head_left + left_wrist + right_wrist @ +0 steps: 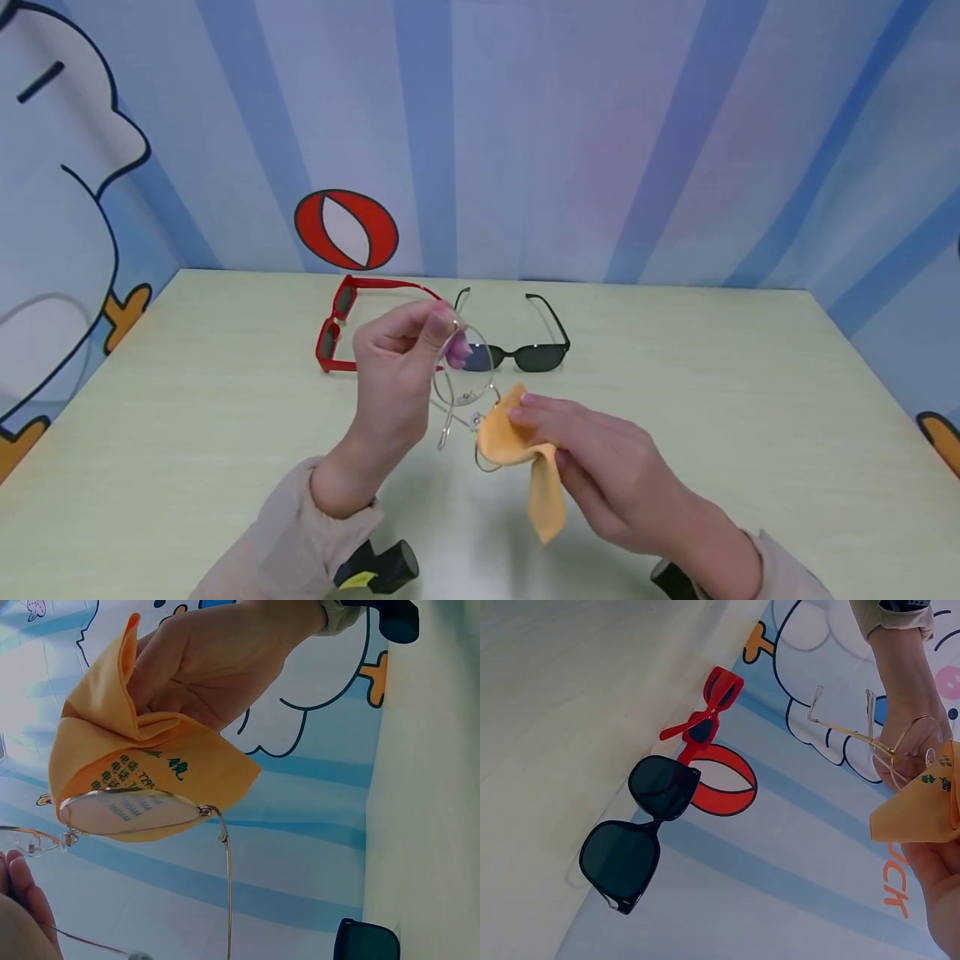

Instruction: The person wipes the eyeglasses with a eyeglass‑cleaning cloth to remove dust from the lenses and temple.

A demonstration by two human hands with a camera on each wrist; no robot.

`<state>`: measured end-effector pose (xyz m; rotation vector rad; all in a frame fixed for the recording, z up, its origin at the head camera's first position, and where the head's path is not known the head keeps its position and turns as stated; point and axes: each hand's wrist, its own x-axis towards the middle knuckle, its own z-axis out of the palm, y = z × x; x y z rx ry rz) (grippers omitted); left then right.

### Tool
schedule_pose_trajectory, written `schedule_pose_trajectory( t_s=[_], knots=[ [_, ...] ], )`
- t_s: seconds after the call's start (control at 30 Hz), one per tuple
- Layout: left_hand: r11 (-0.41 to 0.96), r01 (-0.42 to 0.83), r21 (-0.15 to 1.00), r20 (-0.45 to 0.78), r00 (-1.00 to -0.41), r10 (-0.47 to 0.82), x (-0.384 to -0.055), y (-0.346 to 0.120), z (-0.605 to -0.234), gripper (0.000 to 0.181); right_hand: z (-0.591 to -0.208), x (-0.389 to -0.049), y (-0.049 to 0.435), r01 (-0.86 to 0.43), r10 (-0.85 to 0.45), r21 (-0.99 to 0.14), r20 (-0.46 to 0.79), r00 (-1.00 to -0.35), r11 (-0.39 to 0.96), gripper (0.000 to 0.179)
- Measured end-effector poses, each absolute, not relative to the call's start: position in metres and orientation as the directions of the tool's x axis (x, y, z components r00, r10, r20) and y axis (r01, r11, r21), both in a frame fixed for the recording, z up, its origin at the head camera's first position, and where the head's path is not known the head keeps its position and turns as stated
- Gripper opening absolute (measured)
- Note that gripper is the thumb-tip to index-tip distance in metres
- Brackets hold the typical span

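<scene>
Thin wire-framed eyeglasses (pixel 135 811) hang above the table, their temples pointing toward the person. My left hand (pixel 393 367) pinches one end of the frame between thumb and fingers. In my right hand (pixel 618 471) is an orange-yellow cleaning cloth (pixel 504 435), folded over the other lens, with one corner hanging down. Dark green print shows on the cloth in the left wrist view, partly through the lens. From the right wrist, the cloth hides most of that lens, while the gold temple (pixel 851 733) sticks out beyond it.
Black sunglasses (pixel 540 357) lie behind the hands on the pale table (pixel 750 400), temples unfolded. Red-framed sunglasses (pixel 327 342) lie to their left, partly hidden by the left hand. A blue striped backdrop (pixel 525 142) with cartoon figures rises at the table's far edge.
</scene>
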<state>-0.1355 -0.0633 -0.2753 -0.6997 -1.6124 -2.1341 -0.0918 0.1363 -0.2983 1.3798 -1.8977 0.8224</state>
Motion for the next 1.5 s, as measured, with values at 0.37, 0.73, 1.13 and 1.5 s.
schedule_pose_trajectory(
  t_s=[0.37,0.73,1.13,1.5],
  knots=[
    [-0.265,0.61,0.746,0.637,-0.771,0.018,-0.1336,-0.063,-0.2747,0.009,-0.2938,-0.0906,0.1347,-0.963,-0.58,-0.128,0.776,-0.247,0.239,0.034],
    [-0.286,0.612,0.737,0.643,-0.766,0.018,-0.1332,-0.0632,-0.2737,0.008,-0.2909,-0.0915,0.1304,-0.975,-0.59,-0.085,0.784,-0.192,0.204,0.034],
    [-0.287,0.605,0.743,0.634,-0.774,0.011,-0.1323,-0.0631,-0.2736,0.009,-0.291,-0.0909,0.132,-0.968,-0.59,-0.09,0.779,-0.214,0.233,0.033],
    [-0.275,0.614,0.739,0.638,-0.77,-0.006,-0.1326,-0.0652,-0.2724,0.008,-0.2939,-0.0931,0.1357,-0.958,-0.579,-0.073,0.783,-0.227,0.277,0.032]
  ],
)
